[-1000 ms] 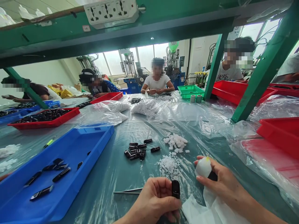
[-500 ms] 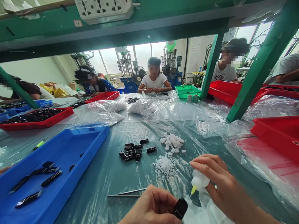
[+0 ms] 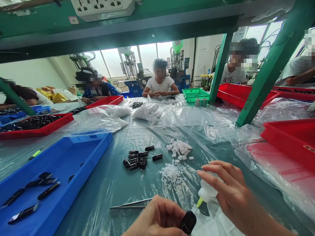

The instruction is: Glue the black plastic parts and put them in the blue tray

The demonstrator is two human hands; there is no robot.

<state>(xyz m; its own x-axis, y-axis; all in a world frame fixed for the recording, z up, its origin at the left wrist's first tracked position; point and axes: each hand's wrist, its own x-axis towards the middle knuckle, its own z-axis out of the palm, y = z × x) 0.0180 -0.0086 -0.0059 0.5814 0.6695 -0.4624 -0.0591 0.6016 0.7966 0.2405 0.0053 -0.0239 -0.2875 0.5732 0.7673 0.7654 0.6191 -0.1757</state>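
Observation:
My left hand (image 3: 157, 219) is shut on a small glossy black piece (image 3: 187, 223) at the bottom of the view. My right hand (image 3: 231, 193) grips a white squeeze bottle (image 3: 207, 192), tilted down, with its yellow nozzle (image 3: 199, 202) pointing at the black piece. The nozzle tip is very close to the piece, but I cannot tell whether they touch. Steel tweezers (image 3: 130, 205) lie on the plastic sheet left of my left hand. Heaps of white plastic bits (image 3: 171, 174) and a cluster of black pieces (image 3: 134, 160) lie beyond my hands.
A blue tray (image 3: 73, 190) holding black pieces fills the left foreground, and a red tray (image 3: 290, 137) stands at right. Green table legs and a power strip (image 3: 103, 5) frame the view. Several co-workers sit across the plastic-covered table, with moulding machines behind.
My right hand has tipped the bottle from nozzle-up to nozzle-down, bringing the nozzle close to the black piece. My left hand has tilted that piece toward the nozzle.

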